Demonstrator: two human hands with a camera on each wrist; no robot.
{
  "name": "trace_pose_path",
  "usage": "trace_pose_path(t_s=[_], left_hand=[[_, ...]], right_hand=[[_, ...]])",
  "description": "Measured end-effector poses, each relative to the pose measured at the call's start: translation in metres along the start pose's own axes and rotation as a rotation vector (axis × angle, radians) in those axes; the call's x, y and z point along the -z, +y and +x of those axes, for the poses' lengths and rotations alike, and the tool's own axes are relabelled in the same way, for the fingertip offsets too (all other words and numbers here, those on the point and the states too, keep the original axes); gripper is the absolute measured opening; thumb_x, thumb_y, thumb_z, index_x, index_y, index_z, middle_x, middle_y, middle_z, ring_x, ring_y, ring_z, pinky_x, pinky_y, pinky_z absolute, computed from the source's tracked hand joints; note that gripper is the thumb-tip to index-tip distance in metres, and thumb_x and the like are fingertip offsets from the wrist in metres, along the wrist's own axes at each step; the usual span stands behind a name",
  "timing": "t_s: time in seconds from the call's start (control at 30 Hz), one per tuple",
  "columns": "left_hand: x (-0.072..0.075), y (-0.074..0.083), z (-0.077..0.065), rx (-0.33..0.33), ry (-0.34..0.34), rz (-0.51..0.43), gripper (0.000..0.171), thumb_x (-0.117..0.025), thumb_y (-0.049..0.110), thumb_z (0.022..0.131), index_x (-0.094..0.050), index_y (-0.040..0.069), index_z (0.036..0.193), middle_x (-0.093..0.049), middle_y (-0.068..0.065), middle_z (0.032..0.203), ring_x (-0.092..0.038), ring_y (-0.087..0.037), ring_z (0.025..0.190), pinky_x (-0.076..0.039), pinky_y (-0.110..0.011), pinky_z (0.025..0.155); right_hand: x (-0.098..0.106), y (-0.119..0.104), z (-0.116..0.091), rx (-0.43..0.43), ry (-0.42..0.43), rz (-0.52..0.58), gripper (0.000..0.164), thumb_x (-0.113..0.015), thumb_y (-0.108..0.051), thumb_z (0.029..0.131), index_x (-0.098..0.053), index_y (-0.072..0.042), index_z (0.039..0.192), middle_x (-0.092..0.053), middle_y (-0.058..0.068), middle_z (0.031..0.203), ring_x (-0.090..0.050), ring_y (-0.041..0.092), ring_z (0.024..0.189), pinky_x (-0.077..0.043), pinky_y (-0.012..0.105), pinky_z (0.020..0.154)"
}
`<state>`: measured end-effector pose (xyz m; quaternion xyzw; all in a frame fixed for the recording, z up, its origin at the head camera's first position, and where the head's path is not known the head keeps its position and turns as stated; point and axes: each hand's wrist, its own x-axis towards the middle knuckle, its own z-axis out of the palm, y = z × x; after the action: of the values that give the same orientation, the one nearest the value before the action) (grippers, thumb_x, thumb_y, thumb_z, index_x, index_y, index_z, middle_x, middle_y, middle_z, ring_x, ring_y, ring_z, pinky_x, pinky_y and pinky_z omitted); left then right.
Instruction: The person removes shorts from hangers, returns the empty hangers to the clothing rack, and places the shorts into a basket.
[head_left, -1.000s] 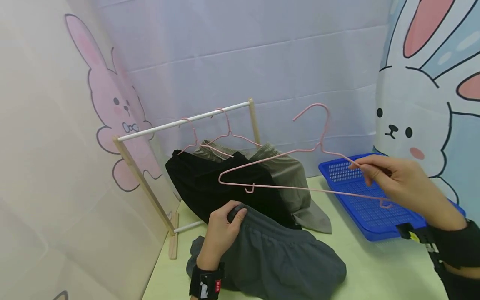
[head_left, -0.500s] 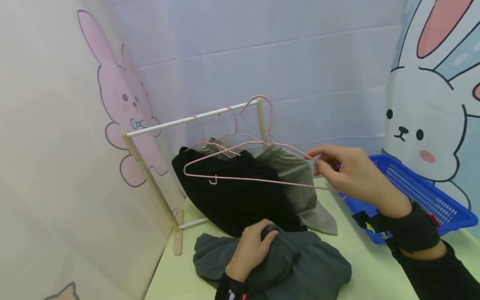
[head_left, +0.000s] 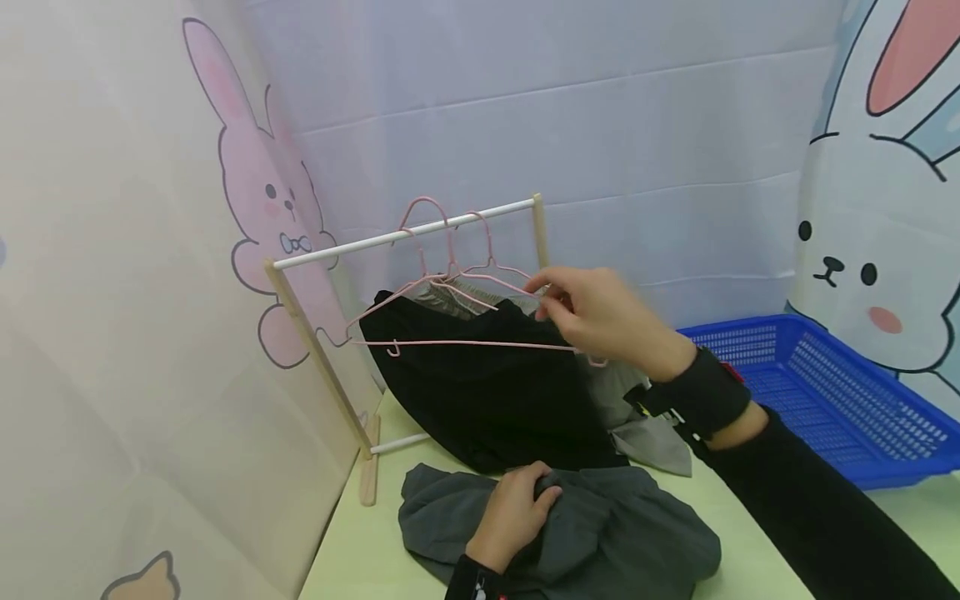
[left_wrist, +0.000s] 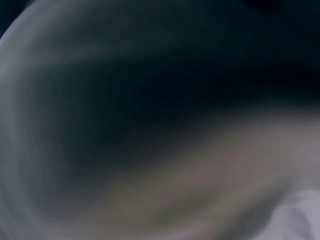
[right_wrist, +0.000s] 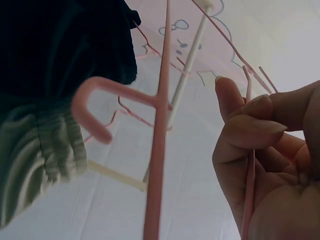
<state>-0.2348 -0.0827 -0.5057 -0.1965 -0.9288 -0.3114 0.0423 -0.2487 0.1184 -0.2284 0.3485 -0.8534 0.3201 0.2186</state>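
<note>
My right hand (head_left: 600, 321) pinches a bare pink clothes hanger (head_left: 480, 342) by one sloping shoulder. The hanger's hook overlaps the rack's white bar (head_left: 337, 250) in the head view. One of its small lower hooks looms large in the right wrist view, beside the long bottom rod (right_wrist: 157, 150). Low in the head view, my left hand (head_left: 517, 512) grips the waistband of dark grey elastic-waist pants (head_left: 637, 529), which lie bunched on the table. The left wrist view is dark and blurred by close cloth.
Two pink hangers hang on the bar, with a black garment (head_left: 487, 400) in front and a khaki one (head_left: 656, 442) behind it. A wooden leg (head_left: 318, 354) stands at the rack's left end. To the right is a blue basket (head_left: 840, 467) on the pale green table (head_left: 341, 546).
My right hand has carried the pink hanger leftward, up to the rack's bar. My left hand has lowered the grey pants' waistband, keeping hold of it. The head view has turned left.
</note>
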Motion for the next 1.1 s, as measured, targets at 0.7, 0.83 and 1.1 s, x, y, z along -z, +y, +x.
trace_pose_path(t_s=[0.7, 0.83, 1.1], left_hand=[[-0.007, -0.024, -0.005, 0.035, 0.047, 0.008, 0.014, -0.072, 0.025, 0.099, -0.073, 0.020, 0.112, -0.072, 0.002, 0.108, -0.070, -0.018, 0.097, -0.056, -0.037, 0.079], [-0.008, -0.026, -0.004, 0.049, 0.035, 0.012, 0.016, -0.072, 0.026, 0.099, -0.073, 0.021, 0.114, -0.072, 0.002, 0.109, -0.070, -0.016, 0.097, -0.056, -0.035, 0.079], [-0.006, -0.027, -0.003, 0.042, 0.044, 0.014, 0.013, -0.072, 0.026, 0.099, -0.073, 0.020, 0.110, -0.072, 0.001, 0.104, -0.069, -0.016, 0.092, -0.056, -0.036, 0.075]], right_hand=[[-0.076, 0.001, 0.087, -0.008, -0.024, 0.054, 0.031, -0.049, 0.000, 0.101, -0.068, 0.001, 0.125, -0.072, 0.010, 0.087, -0.048, 0.014, 0.053, -0.037, 0.028, 0.056], [-0.087, -0.001, 0.095, 0.001, -0.027, 0.040, 0.031, -0.048, 0.001, 0.102, -0.068, 0.002, 0.125, -0.070, 0.010, 0.083, -0.044, 0.014, 0.052, -0.035, 0.028, 0.057], [-0.107, 0.002, 0.107, -0.030, -0.066, 0.002, 0.030, -0.048, 0.002, 0.100, -0.070, 0.000, 0.121, -0.065, 0.009, 0.082, -0.046, 0.016, 0.060, -0.038, 0.028, 0.061]])
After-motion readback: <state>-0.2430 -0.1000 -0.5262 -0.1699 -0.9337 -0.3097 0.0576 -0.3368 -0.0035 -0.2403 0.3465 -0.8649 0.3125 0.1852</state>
